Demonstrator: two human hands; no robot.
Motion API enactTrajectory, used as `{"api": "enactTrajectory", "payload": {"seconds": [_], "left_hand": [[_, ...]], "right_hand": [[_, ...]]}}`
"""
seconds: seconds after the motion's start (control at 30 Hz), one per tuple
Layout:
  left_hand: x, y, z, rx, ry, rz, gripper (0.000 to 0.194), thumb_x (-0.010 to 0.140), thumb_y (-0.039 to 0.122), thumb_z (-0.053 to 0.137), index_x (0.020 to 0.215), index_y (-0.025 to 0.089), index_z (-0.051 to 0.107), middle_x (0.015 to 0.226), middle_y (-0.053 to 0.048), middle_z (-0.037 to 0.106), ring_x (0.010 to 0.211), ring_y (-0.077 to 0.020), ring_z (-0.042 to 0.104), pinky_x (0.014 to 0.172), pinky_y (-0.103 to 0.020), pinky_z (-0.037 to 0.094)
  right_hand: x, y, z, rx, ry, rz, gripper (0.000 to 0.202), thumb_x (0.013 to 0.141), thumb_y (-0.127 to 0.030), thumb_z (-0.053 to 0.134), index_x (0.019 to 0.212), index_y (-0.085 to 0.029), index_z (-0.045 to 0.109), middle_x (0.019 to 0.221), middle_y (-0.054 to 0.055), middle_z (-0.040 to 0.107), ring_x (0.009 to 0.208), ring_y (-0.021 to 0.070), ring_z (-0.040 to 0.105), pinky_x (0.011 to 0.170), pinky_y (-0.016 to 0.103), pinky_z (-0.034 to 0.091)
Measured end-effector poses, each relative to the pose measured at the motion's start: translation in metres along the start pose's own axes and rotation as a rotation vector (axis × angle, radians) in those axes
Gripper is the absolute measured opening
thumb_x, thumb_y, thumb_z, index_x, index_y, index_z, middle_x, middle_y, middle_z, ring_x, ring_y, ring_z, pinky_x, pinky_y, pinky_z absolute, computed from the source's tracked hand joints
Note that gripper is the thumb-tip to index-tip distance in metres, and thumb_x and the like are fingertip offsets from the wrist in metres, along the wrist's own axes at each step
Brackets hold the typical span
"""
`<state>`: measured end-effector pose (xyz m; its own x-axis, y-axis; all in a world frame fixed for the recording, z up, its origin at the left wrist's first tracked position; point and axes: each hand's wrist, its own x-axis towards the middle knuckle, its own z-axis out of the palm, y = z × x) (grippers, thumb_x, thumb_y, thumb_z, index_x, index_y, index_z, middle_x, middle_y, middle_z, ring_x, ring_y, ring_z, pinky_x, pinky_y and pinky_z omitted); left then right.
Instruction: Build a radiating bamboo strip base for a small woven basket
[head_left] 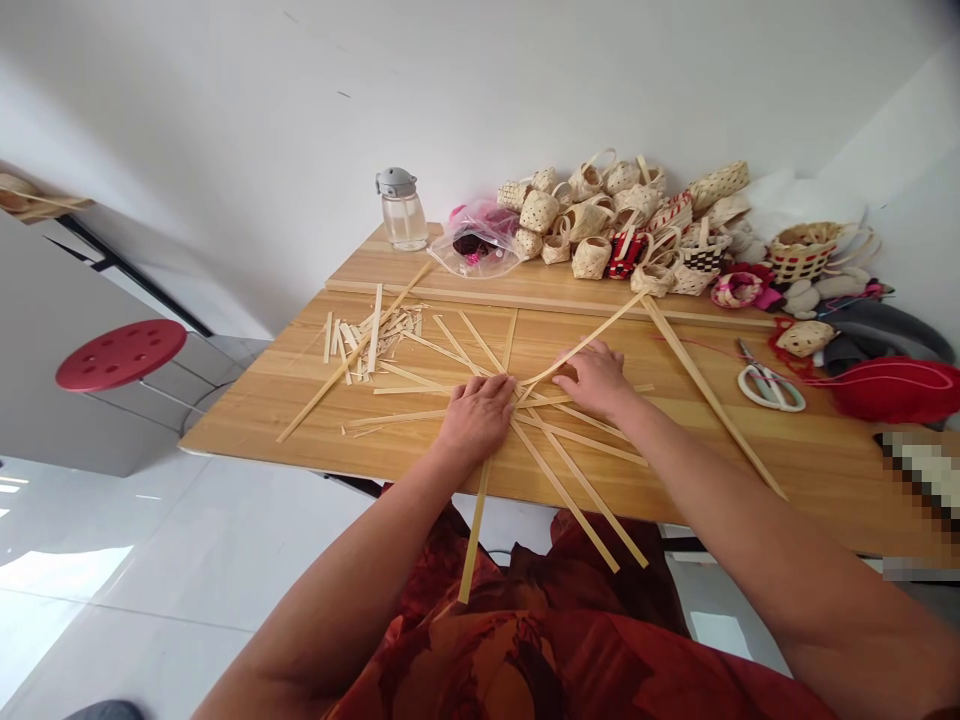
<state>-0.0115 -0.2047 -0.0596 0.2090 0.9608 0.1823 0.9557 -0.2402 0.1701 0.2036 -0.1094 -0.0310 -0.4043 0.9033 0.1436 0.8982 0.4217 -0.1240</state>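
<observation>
Straw-coloured strips (472, 545) crossing under your left hand (480, 410), fingers pressing flat; right hand (598, 380) meeting curved strip (602, 332), pinch unclear. You're seemingly weaving; next pass probably needing steady pressure.

Left grip (482, 408) palm-down, right grip (595, 379) bent

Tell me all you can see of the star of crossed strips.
The star of crossed strips has flat, narrow, pale tan lengths that look like bamboo or wood, meeting near the middle and spreading in many directions. It lies mostly on the table, three ends jutting past the front edge. The left hand covers part of its centre; the right hand is at its right side, and whether it grips a strip is unclear.
</observation>
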Motion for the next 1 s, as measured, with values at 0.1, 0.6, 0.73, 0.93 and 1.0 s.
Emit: {"api": "enactTrajectory", "payload": {"seconds": [0.1,0.6,0.73,0.93,1.0], "left_hand": [[0.0,0.001,0.0,-0.004,-0.004,-0.011,0.047,0.103,0.04,0.035,0.148,0.034,0.046,0.153,0.001,0.051,0.13,-0.027,0.048,0.104,-0.046,0.043],[-0.002,0.0,0.0,-0.02,0.033,-0.004,0.046,0.103,0.039,0.036,0.147,0.031,0.048,0.151,0.001,0.053,0.128,-0.0266,0.049,0.102,-0.045,0.042],[-0.002,0.0,-0.001,-0.024,0.024,-0.001,0.047,0.103,0.039,0.035,0.147,0.031,0.047,0.151,0.001,0.053,0.128,-0.0265,0.049,0.101,-0.045,0.043],[-0.002,0.0,0.0,-0.01,0.031,-0.003,0.047,0.103,0.039,0.035,0.148,0.031,0.047,0.151,0.001,0.052,0.128,-0.0273,0.049,0.101,-0.046,0.043],[-0.002,0.0,0.0,0.0,0.028,-0.005,0.047,0.103,0.04,0.034,0.148,0.031,0.046,0.152,0.0,0.052,0.128,-0.0271,0.049,0.101,-0.046,0.043]], "right_hand": [[-0.012,-0.004,0.004,-0.021,0.113,0.083,0.023,0.091,-0.039,0.06,0.085,-0.023,0.076,0.099,0.01,0.075,0.112,0.033,0.054,0.085,0.043,0.034],[-0.035,-0.015,-0.006,-0.13,0.229,-0.001,0.025,0.092,-0.02,0.05,0.083,-0.021,0.073,0.089,0.008,0.073,0.09,0.0257,0.055,0.084,0.041,0.026],[-0.03,-0.021,-0.016,-0.183,0.295,-0.044,0.031,0.096,-0.022,0.046,0.087,-0.021,0.075,0.102,0.01,0.073,0.101,0.0291,0.051,0.085,0.044,0.026],[0.004,-0.026,-0.012,-0.114,0.189,-0.047,0.031,0.093,-0.019,0.05,0.11,-0.021,0.076,0.104,0.011,0.075,0.102,0.03,0.057,0.088,0.044,0.036],[0.012,-0.028,-0.005,-0.029,0.112,-0.068,0.039,0.09,-0.017,0.052,0.125,-0.02,0.071,0.112,0.01,0.075,0.102,0.0281,0.062,0.089,0.04,0.043]]}}
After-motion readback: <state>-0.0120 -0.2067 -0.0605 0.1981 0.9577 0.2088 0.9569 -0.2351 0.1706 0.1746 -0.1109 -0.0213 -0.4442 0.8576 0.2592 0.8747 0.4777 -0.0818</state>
